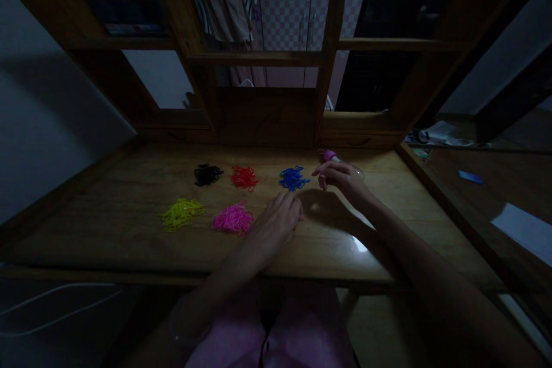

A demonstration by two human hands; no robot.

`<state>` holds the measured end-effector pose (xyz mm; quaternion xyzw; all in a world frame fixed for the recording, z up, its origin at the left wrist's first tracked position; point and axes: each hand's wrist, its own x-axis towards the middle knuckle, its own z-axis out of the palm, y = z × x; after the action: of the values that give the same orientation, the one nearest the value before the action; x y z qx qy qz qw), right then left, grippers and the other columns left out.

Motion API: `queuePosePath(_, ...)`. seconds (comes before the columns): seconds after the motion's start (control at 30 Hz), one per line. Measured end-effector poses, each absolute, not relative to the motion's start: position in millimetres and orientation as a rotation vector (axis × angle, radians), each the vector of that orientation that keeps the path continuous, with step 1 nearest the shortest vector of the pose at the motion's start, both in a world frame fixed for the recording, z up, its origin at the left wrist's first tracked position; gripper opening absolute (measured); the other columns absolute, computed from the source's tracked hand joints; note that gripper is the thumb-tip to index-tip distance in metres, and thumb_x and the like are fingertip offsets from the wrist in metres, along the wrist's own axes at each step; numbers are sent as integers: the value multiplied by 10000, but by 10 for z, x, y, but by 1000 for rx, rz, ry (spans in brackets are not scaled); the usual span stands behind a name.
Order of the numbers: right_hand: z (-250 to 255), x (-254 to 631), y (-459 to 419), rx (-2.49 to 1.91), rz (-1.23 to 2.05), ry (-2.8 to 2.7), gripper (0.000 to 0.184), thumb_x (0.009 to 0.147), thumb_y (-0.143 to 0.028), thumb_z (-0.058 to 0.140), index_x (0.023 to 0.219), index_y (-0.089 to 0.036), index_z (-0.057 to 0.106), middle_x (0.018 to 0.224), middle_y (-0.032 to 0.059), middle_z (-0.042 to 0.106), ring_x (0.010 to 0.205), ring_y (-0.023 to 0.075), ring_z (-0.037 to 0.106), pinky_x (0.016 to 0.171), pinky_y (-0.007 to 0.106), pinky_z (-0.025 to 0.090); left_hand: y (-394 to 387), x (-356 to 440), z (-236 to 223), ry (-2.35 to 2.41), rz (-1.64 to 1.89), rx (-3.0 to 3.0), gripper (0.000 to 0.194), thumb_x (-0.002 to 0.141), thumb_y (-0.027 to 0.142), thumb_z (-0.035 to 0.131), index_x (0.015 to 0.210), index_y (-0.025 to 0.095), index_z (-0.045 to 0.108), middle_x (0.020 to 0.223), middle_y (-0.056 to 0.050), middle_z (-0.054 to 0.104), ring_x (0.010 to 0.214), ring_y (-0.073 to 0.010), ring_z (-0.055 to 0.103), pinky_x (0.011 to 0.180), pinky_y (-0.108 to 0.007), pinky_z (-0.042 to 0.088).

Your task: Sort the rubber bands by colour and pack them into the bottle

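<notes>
Five small heaps of thin loops lie on the wooden desk (129, 241): black (207, 174), red (244, 177) and blue (293, 178) in a back row, yellow (181, 213) and pink (233, 219) nearer me. My left hand (279, 217) rests palm down on the desk just right of the pink heap, fingers stretched forward. My right hand (340, 178) hovers right of the blue heap with fingers curled, beside a small clear container with a pink cap (331, 155). What its fingers pinch, if anything, is too dark to make out.
A wooden hutch with shelves (267, 57) rises along the desk's back edge. A side surface at the right holds papers (440, 133) and a small blue item (470, 176). A white cable (60, 299) lies at the lower left. The scene is dim.
</notes>
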<state>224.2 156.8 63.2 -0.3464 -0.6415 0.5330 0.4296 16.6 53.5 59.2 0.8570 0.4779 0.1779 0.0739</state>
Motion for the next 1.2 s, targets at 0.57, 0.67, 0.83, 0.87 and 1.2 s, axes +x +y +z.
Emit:
queuePosePath(0.57, 633, 2245, 1566, -881, 1357, -1591, 192, 848, -347, 617, 804, -181, 704, 722, 46, 614, 642, 157, 549, 626, 317, 439, 757, -242, 759, 1528, 636, 2373, 166, 944, 335, 526, 1012, 193, 577, 1075, -68, 575, 1047, -234, 516, 930, -371, 432)
queuePosePath(0.67, 622, 2239, 1574, -867, 1370, -1571, 191, 842, -348, 629, 794, -178, 701, 721, 45, 613, 636, 154, 551, 616, 315, 437, 647, 19, 650, 1403, 585, 2353, 117, 938, 299, 539, 980, 193, 568, 1041, -64, 579, 1022, -231, 527, 918, -371, 445)
queuePosePath(0.83, 612, 2253, 1606, -862, 1375, -1538, 208, 843, -362, 627, 801, -174, 705, 673, 33, 592, 617, 154, 545, 600, 318, 431, 679, 92, 497, 1412, 573, 2383, 98, 959, 204, 459, 889, 188, 527, 995, -68, 567, 984, -223, 530, 911, -373, 443)
queuePosePath(0.87, 612, 2255, 1608, -866, 1371, -1533, 210, 844, -364, 626, 801, -174, 705, 675, 33, 588, 615, 154, 542, 602, 321, 433, 706, 77, 500, 1420, 566, 2391, 101, 958, 197, 454, 883, 191, 521, 986, -65, 566, 977, -222, 529, 901, -372, 443)
queuePosePath(1.2, 593, 2262, 1623, -915, 1340, -1605, 236, 858, -379, 600, 815, -173, 708, 659, 33, 594, 604, 153, 545, 605, 315, 450, 1213, 5, 667, 1503, 690, 2400, 169, 948, 352, 517, 955, 185, 539, 1017, -70, 554, 992, -230, 529, 889, -372, 449)
